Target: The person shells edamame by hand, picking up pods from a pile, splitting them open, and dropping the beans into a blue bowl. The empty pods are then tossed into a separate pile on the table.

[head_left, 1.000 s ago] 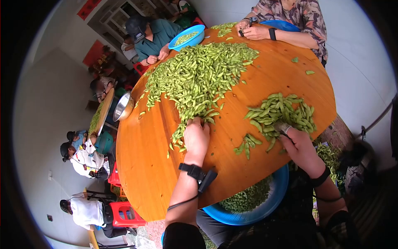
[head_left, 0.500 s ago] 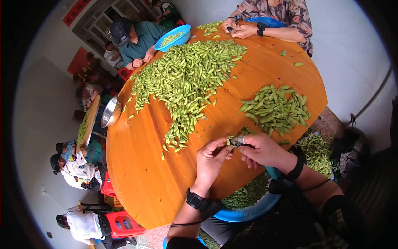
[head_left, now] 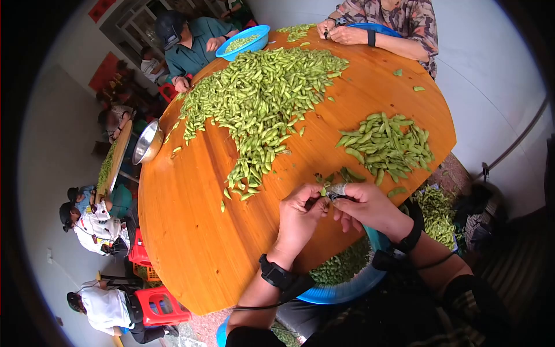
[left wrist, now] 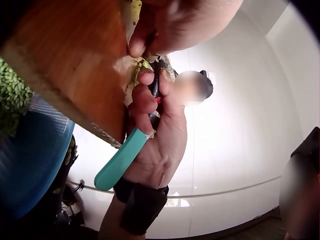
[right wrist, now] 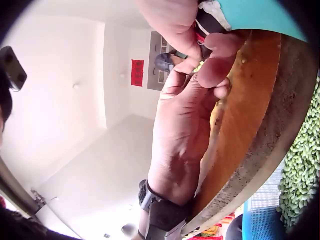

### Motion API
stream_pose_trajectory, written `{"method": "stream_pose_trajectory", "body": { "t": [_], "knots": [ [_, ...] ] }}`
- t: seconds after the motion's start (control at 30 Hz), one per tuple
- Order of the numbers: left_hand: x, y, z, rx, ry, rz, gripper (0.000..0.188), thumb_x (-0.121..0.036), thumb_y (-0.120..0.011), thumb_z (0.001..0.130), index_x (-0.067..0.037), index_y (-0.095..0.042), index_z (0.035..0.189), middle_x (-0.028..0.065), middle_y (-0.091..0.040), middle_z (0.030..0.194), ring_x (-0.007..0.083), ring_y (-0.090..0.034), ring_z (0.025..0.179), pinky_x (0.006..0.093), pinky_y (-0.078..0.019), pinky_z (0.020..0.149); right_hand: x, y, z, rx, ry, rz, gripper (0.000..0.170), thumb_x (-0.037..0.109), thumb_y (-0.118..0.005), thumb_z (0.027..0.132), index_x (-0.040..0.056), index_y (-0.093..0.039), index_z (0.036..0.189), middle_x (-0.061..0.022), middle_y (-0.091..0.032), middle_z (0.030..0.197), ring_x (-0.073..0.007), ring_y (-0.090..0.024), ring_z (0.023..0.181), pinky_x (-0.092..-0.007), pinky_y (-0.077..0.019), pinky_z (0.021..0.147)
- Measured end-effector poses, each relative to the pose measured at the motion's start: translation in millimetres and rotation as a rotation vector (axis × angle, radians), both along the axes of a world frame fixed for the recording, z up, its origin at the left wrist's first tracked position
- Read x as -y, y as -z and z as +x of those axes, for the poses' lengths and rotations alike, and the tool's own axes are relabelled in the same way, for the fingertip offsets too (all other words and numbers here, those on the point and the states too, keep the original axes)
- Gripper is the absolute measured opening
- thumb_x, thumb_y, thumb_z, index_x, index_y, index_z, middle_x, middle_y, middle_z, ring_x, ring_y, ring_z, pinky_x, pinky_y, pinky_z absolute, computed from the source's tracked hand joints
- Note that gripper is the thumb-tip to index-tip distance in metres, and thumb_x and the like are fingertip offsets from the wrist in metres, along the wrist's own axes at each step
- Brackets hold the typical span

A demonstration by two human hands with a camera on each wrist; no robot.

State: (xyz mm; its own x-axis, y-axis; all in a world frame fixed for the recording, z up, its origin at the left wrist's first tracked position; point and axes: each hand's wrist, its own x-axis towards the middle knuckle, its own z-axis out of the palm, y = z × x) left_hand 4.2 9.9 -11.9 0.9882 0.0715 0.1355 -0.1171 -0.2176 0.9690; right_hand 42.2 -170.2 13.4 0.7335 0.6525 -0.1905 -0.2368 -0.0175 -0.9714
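Note:
Over the near edge of the round wooden table (head_left: 191,243), both hands meet fingertip to fingertip. My left hand (head_left: 300,217) pinches a green bean pod (head_left: 324,191) between thumb and fingers. Curled around a teal-handled tool (left wrist: 121,159), my right hand (head_left: 376,211) keeps its dark front end against the pod; the fingers hide the tip. A grey wrap (head_left: 337,190) covers a digit of the right hand. A small heap of pods (head_left: 388,144) lies beyond the right hand, and a large pile of pods (head_left: 266,92) spreads ahead of the left.
Below the table edge is a blue basin (head_left: 329,298) holding shelled green beans (right wrist: 302,170). A steel bowl (head_left: 148,143) sits by the left edge. Two people sit across the table near a blue bowl (head_left: 243,43). Red stools (head_left: 162,305) and more people are at left.
The left hand came back from the tip of the large pile and the right hand from the small heap. They met around one pod and have stayed together since.

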Motion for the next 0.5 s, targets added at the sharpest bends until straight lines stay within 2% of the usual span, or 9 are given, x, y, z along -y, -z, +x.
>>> {"method": "stream_pose_trajectory", "body": {
  "t": [0.13, 0.2, 0.5],
  "knots": [
    [2.3, -3.0, -1.2, -0.038, 0.011, -0.12, 0.015, 0.007, -0.063, 0.085, 0.001, -0.062, 0.099, 0.0018, -0.062, 0.082, 0.0073, -0.059, 0.068, 0.0216, -0.0515, 0.06, -0.1, -2.6, -0.2, 0.028, 0.011, -0.002, 0.013, 0.008, -0.051, 0.093, 0.0012, -0.061, 0.097, -0.0021, -0.06, 0.072, -0.0075, -0.059, 0.052, -0.0194, -0.0396, 0.041],
    [-0.2, -1.0, 0.0, -0.05, 0.04, -0.172, 0.015, 0.007, -0.061, 0.086, -0.001, -0.062, 0.099, 0.0036, -0.064, 0.085, 0.0096, -0.062, 0.072, 0.0226, -0.0535, 0.063, -1.3, -6.3, -1.4, -0.012, 0.045, 0.001, 0.011, 0.007, -0.051, 0.092, 0.0021, -0.061, 0.094, -0.0005, -0.058, 0.07, -0.0051, -0.054, 0.051, -0.0182, -0.0368, 0.042],
    [-4.9, -5.9, 0.9, -0.116, 0.056, -0.291, 0.013, 0.002, -0.06, 0.089, 0.001, -0.062, 0.102, 0.0073, -0.067, 0.089, 0.0134, -0.065, 0.071, 0.0245, -0.0552, 0.065, -5.8, 1.3, -0.2, -0.053, 0.081, 0.055, 0.013, 0.007, -0.051, 0.092, 0.004, -0.06, 0.102, 0.0005, -0.053, 0.067, -0.0043, -0.047, 0.05, -0.0203, -0.0347, 0.042]
  ]
}}
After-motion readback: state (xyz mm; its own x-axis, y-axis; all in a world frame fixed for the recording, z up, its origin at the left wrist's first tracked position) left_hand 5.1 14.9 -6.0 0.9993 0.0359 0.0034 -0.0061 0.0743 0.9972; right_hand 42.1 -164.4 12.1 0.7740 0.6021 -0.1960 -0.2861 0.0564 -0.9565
